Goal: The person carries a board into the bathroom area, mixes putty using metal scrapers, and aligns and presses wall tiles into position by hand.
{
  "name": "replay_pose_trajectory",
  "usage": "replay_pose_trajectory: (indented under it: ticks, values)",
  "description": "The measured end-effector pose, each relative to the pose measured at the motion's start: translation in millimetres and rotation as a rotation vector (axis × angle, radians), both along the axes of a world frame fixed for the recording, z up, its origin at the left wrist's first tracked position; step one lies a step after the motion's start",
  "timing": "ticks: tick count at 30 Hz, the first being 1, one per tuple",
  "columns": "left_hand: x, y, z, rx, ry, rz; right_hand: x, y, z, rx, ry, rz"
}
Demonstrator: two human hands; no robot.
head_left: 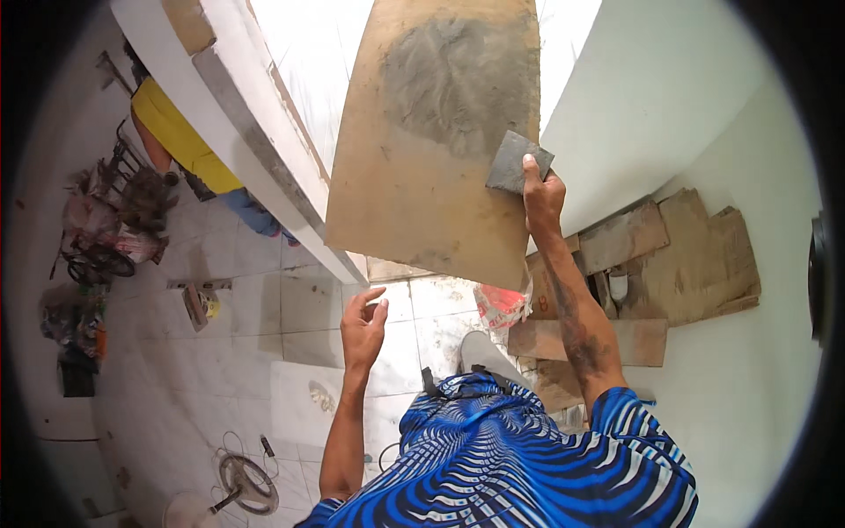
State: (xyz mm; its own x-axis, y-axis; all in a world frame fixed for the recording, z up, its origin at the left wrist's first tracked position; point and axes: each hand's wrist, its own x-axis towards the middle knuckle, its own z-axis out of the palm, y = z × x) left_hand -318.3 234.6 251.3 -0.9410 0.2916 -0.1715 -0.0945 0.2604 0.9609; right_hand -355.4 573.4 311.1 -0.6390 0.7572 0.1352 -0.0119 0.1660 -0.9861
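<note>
My right hand (543,195) grips a small, flat, square grey plate (510,162), its thumb pressed on the upper face. Whether it is a scraper blade or a piece of tile I cannot tell. The plate is over the right edge of a tan wooden board (414,207). Grey wet mortar (453,84) lies spread on the board's far half. My left hand (363,326) hangs below the board's near left corner, apart from it. Its fingers are loosely bent and spread from the thumb, with nothing between them.
Stained wooden boards (687,255) lean by the right wall. A red and white bag (502,304) lies under the board. To the left are a white ledge (238,132), a person in a yellow shirt (180,132), a bucket (209,304) and a fan (248,484).
</note>
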Motion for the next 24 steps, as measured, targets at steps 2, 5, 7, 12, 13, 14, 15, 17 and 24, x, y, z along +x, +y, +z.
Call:
replay_pose_trajectory:
  ticks: [2, 5, 7, 12, 13, 14, 15, 17, 24]
  values:
    - [-7.1, -29.5, -64.6, 0.068, -0.041, 0.021, -14.4, -34.1, -47.8, -0.052, 0.027, 0.014]
    - [-17.8, -21.7, -52.4, 0.165, -0.152, 0.013, -36.7, -37.7, -35.5, -0.029, 0.027, -0.032]
    - [-34.4, -5.0, -23.8, 0.199, -0.302, 0.014, -53.6, -34.1, -16.9, -0.012, 0.048, -0.034]
    - [-93.2, 38.0, 0.6, 0.319, -0.469, 0.079, -96.4, -13.9, -22.9, 0.017, 0.082, -0.094]
    - [-103.1, 45.4, 1.0, 0.418, -0.568, 0.14, -104.0, -10.8, -22.9, 0.01, 0.067, -0.076]
    - [-113.5, 53.9, 2.9, 0.525, -0.66, 0.203, -114.6, -6.2, -19.8, -0.065, 0.035, -0.081]
    - [-118.7, 68.6, 5.0, 0.534, -0.67, 0.237, -122.2, 4.0, -17.1, -0.138, -0.007, -0.078]
    - [-130.0, 99.4, 8.2, 0.769, -0.682, 0.27, -139.1, 22.0, -16.0, -0.155, 0.025, -0.067]
    - [-156.0, 128.4, 8.4, 0.955, -0.562, 0.403, -152.4, 4.2, 2.8, -0.416, 0.093, -0.119]
